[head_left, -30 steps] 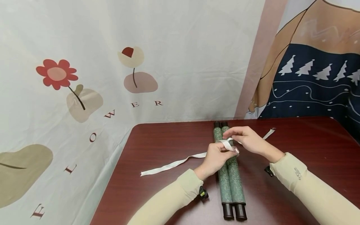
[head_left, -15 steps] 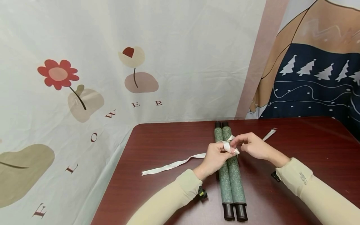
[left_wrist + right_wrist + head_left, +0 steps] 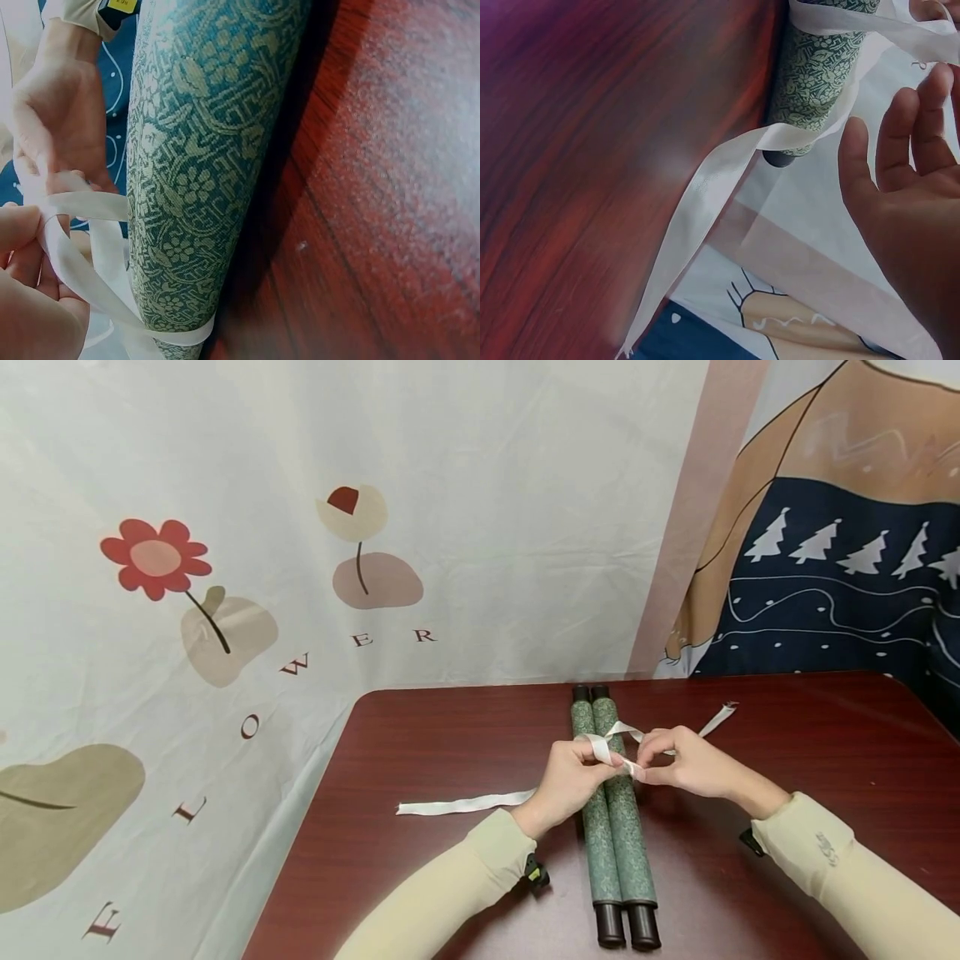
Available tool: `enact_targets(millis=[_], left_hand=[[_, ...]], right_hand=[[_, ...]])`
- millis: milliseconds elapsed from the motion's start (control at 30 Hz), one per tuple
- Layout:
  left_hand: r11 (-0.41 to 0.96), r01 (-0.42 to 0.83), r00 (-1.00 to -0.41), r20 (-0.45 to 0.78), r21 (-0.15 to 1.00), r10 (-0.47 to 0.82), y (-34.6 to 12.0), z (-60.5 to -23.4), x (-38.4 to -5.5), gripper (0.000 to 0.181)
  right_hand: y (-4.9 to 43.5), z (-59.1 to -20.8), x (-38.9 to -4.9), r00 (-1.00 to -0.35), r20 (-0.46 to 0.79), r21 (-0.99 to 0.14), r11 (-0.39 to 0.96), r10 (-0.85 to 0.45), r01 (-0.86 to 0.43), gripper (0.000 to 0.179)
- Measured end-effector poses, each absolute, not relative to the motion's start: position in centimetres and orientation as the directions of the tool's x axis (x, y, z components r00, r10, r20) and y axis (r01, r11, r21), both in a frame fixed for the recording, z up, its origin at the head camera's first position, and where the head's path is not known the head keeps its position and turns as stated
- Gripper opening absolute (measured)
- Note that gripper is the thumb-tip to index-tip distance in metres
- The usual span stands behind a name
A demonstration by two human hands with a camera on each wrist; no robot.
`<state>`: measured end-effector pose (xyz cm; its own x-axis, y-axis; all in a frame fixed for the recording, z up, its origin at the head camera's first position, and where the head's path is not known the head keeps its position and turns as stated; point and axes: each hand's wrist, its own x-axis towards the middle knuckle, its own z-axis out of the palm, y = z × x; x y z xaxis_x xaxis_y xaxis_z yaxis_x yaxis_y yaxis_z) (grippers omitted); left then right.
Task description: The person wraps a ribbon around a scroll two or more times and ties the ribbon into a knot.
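Two rolled hanging scrolls, a left one (image 3: pixel 600 852) and a right one (image 3: pixel 632 843), lie side by side, with green patterned cloth and dark end knobs. A white ribbon (image 3: pixel 467 804) loops round them. My left hand (image 3: pixel 566 783) rests over the scrolls and pinches the ribbon, with a loop of it over the fingers. Just right of the scrolls, my right hand (image 3: pixel 693 764) pinches the ribbon beside the left fingertips. The left wrist view shows the ribbon (image 3: pixel 79 266) stretched off the patterned scroll (image 3: pixel 195 172). Other fingers of my right hand (image 3: pixel 915 199) are spread in its wrist view.
A dark red wooden table (image 3: pixel 810 752) bears everything. One ribbon tail runs left and another (image 3: pixel 718 718) reaches the back right. A printed cloth (image 3: pixel 510 527) hangs behind the table.
My right hand has moved right and toward me, from above the scrolls to their right side, and now pinches the ribbon. The left ribbon tail has been drawn inward.
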<state>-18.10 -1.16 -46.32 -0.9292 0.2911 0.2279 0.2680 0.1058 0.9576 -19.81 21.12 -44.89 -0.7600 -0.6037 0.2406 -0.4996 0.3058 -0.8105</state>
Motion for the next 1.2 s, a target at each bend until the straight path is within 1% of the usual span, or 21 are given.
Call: enact_targets(millis=[133,300,533,800,1200], left_hand=[[0.117,0.273,-0.927,0.229,0.955,0.296,-1.2,-46.3,-18.1,0.005],[0.11,0.262,-0.931,0.221,0.959,0.292,-1.1,-46.2,-18.1,0.004],[0.096,0.252,-0.93,0.214,0.963,0.298,-1.1,-46.0,-18.4,0.005],[0.132,0.268,-0.918,0.211,0.954,0.336,-1.2,-45.9,-18.3,0.005],[0.098,0.248,-0.923,0.204,0.964,0.328,-1.6,-45.8,-18.7,0.007]], right_hand=[[21.3,-44.7,-19.3,-0.752,0.253,-0.806,0.297,-0.609,-0.512,0.021],[21.6,-44.2,-18.6,-0.754,0.222,-0.815,0.307,-0.618,-0.492,0.019],[23.6,-44.2,-17.5,-0.789,0.141,-0.783,0.42,-0.598,-0.458,0.016],[26.1,-44.5,-16.8,-0.803,0.14,-0.71,0.507,-0.58,-0.489,0.018],[30.5,-44.4,-16.0,-0.865,0.069,-0.625,0.655,-0.496,-0.425,0.013]])
